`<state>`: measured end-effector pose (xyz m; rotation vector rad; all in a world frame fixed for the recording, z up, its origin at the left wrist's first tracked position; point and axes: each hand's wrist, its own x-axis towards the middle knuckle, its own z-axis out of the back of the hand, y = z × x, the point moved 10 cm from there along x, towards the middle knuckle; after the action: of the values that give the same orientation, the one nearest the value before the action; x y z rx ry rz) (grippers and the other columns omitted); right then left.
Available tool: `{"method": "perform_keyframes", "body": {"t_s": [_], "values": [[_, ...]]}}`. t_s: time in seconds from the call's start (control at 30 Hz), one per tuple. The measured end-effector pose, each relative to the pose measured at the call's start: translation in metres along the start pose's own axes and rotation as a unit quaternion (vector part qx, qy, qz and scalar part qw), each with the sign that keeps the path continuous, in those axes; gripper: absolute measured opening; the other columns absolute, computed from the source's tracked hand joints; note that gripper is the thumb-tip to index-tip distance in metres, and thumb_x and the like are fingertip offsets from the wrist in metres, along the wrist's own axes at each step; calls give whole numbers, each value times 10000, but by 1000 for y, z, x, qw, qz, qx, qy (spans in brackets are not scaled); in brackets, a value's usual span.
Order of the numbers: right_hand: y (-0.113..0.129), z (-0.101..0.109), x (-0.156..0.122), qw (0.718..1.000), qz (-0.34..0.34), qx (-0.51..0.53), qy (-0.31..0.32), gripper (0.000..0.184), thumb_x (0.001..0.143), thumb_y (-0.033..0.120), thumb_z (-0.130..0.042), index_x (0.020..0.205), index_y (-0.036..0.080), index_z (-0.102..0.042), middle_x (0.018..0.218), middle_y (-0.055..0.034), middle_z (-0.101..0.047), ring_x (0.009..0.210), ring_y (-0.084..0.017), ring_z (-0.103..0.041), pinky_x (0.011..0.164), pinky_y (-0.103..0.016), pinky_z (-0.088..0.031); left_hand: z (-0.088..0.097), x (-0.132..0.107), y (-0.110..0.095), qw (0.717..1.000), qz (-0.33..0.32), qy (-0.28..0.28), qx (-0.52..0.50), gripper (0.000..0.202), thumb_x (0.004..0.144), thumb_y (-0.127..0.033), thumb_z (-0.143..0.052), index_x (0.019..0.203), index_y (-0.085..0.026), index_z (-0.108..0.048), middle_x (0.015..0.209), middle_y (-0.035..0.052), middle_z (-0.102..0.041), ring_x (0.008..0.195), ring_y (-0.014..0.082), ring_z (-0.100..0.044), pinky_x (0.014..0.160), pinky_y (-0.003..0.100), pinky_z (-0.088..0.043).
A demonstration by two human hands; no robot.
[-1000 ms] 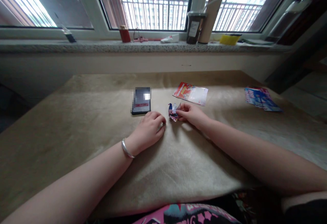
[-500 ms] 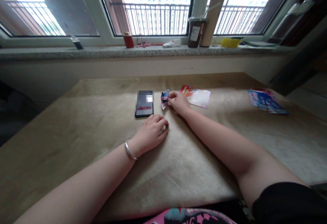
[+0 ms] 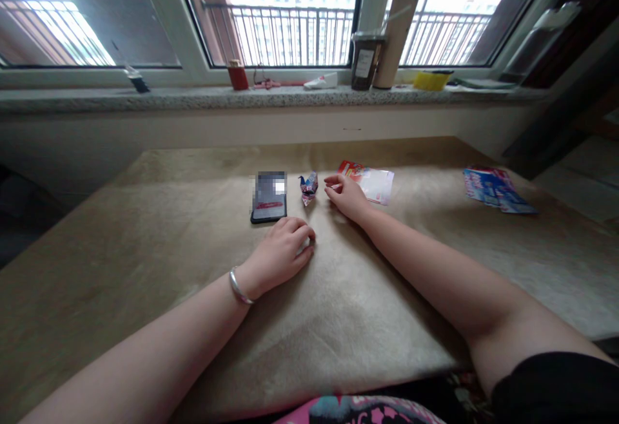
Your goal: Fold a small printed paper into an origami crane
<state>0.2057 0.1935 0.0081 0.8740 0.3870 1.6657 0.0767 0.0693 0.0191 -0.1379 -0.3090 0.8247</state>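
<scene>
A small folded paper figure (image 3: 308, 188), patterned blue, red and white, stands on the tan table cover (image 3: 145, 250) just right of a black phone (image 3: 269, 197). My right hand (image 3: 347, 197) rests on the cover a little to the right of the figure, apart from it, fingers loosely curled and holding nothing. My left hand (image 3: 283, 253) lies nearer to me, below the phone, fingers curled under in a loose fist, with a silver bracelet on the wrist. A red and white packet (image 3: 372, 182) lies just behind my right hand.
A blue and red packet (image 3: 494, 189) lies at the table's far right. The stone window sill (image 3: 145, 96) behind holds a red cup (image 3: 238, 76), a dark jar (image 3: 363, 58), a tall tan cylinder (image 3: 397, 24) and a yellow object (image 3: 431, 79).
My right hand carried the paper figure away from me to beside the phone, set it down and let go, then drew back to the right. My left hand stayed put.
</scene>
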Motion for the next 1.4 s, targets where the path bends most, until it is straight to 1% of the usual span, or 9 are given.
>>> {"method": "perform_keyframes", "body": {"t_s": [0.1, 0.2, 0.3, 0.4, 0.47, 0.67, 0.93, 1.17, 1.4], "values": [[-5, 27, -15, 999, 29, -39, -6, 196, 790, 215, -539, 951, 168, -641, 986, -72, -663, 795, -163, -615, 826, -338, -485, 0, 0, 1, 1000, 3, 5, -3, 159, 877, -269, -482, 975, -199, -585, 1056, 71, -552, 1042, 231, -482, 964, 411, -410], [-13, 50, -30, 994, 57, -92, -13, 220, 758, 206, -566, 950, 166, -668, 1101, -119, -639, 1067, -269, -547, 979, -440, -393, -1, 1, 2, 1000, 7, 10, -4, 167, 883, -276, -477, 984, -197, -585, 1059, 73, -551, 1041, 231, -482, 963, 409, -411], [-18, 56, -39, 964, 102, -244, -1, 340, 790, 248, -551, 1102, 150, -646, 1278, -135, -559, 1157, -295, -495, 1014, -440, -372, -1, 1, 3, 1000, 5, 9, -2, 173, 888, -281, -473, 991, -194, -582, 1067, 75, -548, 1042, 230, -480, 972, 405, -404], [-30, 57, -37, 952, 83, -296, 6, 469, 818, 306, -546, 1229, 83, -574, 1324, -173, -523, 1202, -302, -467, 1037, -414, -358, -1, 2, 4, 1000, 3, 9, -5, 171, 887, -278, -477, 994, -195, -580, 1075, 74, -547, 1047, 230, -477, 984, 407, -395], [-34, 51, -35, 946, 79, -313, 30, 481, 840, 322, -524, 1264, 96, -551, 1332, -147, -528, 1219, -296, -456, 1051, -407, -341, -2, 2, 5, 1000, 5, 13, -8, 170, 883, -276, -484, 997, -197, -581, 1079, 73, -547, 1051, 231, -476, 985, 410, -394], [-40, 48, -30, 935, 48, -344, 65, 410, 872, 348, -488, 1222, 158, -583, 1222, -100, -623, 1140, -268, -530, 945, -371, -409, -3, 3, 6, 1000, 6, 11, -16, 173, 881, -278, -486, 999, -198, -583, 1078, 71, -549, 1049, 228, -476, 979, 407, -403], [-23, 44, -28, 913, 72, -392, 87, 293, 901, 317, -443, 1027, 200, -680, 1047, -79, -699, 948, -226, -624, 806, -320, -420, -2, 2, 6, 1000, 0, 17, -13, 185, 880, -274, -486, 1023, -196, -574, 1098, 78, -544, 1063, 235, -476, 978, 413, -410], [-14, 46, -34, 891, 59, -444, 79, 297, 894, 208, -389, 898, 153, -680, 930, -126, -710, 823, -231, -648, 642, -294, -408, -2, 1, 2, 1000, -12, 26, 4, 196, 881, -247, -483, 1052, -192, -561, 1119, 81, -537, 1080, 236, -473, 983, 413, -412], [-5, 44, -39, 882, 77, -459, 77, 312, 910, 223, -360, 881, 151, -662, 920, -124, -702, 830, -246, -643, 614, -303, -399, -2, 0, 0, 999, -18, 27, 3, 213, 882, -236, -483, 1081, -197, -548, 1143, 80, -532, 1099, 232, -473, 992, 427, -411]]}}
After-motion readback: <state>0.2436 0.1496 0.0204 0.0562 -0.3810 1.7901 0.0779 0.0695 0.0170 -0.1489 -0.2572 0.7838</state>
